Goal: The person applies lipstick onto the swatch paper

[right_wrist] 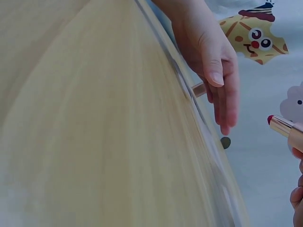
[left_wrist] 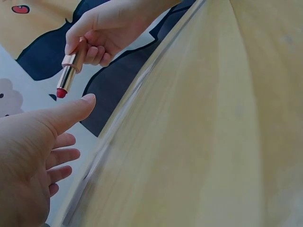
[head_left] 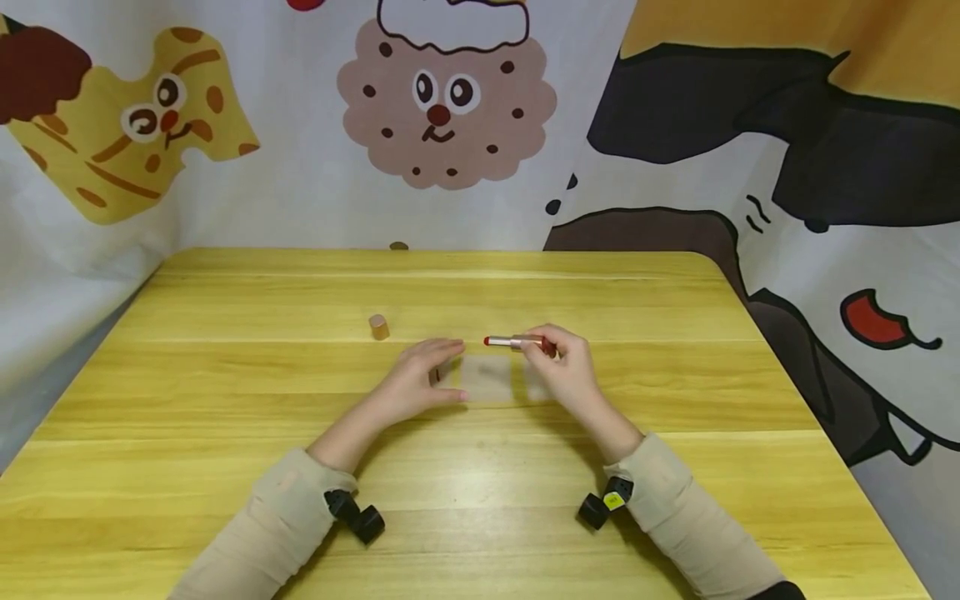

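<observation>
My right hand (head_left: 568,371) pinches an uncapped lipstick (head_left: 517,342) between thumb and fingers, its red tip pointing left. In the left wrist view the lipstick (left_wrist: 69,73) shows a shiny metal tube and a rose-gold base. My left hand (head_left: 412,379) is opposite the tip, a small gap away, with fingers extended, thumb apart and nothing held. Between the hands lies a pale, see-through square (head_left: 486,377) on the table. Another pale patch (head_left: 535,385) is partly hidden by the right hand. The lipstick's cap (head_left: 378,327) stands on the table beyond the left hand.
The wooden table (head_left: 480,508) spreads around both hands, its far edge meeting a curtain (head_left: 292,200) printed with cartoon figures. Small black cameras (head_left: 356,517) are strapped at both wrists over beige sleeves (head_left: 258,533).
</observation>
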`<state>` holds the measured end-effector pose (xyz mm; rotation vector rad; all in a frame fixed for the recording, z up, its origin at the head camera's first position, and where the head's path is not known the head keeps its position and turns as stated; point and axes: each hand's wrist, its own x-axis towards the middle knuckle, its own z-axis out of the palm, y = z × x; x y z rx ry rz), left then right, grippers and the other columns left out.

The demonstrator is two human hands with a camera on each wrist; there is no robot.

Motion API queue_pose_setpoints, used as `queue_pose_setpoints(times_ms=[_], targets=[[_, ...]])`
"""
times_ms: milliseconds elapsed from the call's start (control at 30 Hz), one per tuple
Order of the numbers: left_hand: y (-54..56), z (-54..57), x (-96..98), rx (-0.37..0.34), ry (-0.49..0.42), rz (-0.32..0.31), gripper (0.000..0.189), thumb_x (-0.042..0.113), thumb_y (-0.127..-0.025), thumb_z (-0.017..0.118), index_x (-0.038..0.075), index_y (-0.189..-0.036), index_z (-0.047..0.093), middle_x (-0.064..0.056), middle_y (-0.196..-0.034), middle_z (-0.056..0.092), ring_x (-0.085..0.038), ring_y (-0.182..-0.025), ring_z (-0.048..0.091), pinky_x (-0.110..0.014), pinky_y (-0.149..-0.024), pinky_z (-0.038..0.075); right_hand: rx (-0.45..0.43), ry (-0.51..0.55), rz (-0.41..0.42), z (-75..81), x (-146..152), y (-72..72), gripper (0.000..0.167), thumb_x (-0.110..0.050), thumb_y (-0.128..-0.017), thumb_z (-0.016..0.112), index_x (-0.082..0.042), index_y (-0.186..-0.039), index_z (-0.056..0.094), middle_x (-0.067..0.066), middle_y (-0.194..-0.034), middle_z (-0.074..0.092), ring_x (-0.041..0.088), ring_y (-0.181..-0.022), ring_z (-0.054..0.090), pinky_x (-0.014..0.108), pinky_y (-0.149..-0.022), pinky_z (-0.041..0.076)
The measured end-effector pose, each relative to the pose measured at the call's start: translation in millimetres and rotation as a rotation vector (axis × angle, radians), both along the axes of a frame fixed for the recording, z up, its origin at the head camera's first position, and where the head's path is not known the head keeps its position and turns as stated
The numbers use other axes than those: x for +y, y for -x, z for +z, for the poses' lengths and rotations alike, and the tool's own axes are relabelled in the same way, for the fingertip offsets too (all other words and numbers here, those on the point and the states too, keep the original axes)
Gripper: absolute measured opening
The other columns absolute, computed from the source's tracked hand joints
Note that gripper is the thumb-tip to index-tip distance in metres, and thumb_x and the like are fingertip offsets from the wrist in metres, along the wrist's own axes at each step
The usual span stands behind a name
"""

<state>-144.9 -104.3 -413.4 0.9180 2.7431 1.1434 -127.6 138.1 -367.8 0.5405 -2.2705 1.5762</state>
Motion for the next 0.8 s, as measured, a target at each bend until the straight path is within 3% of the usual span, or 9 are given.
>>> queue_pose_setpoints(times_ms=[300,800], targets=[[3.3,-1.3,6.4,0.02,0.019,-0.007,0.076,0.036,-0.077,0.08,0.0,-0.137,0.05,-0.014,-0.144,0.044,-0.035,-0.135,0.032,-0.056,-0.11,0.016,-0.02,-0.049,-0.03,0.8,7.9,-1.8,0.009,0.007,-0.084,0.065,0.009,-0.09,0.07,0.004,-0.068,0.054,0.01,-0.062,0.039,0.023,-0.054,0.032],[9.5,-6.2,11.1,-0.046,0.083,0.005,0.075,0.038,-0.078,0.079,0.003,-0.138,0.05,-0.009,-0.146,0.041,-0.031,-0.138,0.028,-0.053,-0.111,0.013,-0.037,-0.08,-0.02,-1.2,15.7,-2.2,0.009,0.007,-0.084,0.064,0.011,-0.091,0.069,0.003,-0.068,0.052,0.011,-0.063,0.04,0.022,-0.057,0.033]])
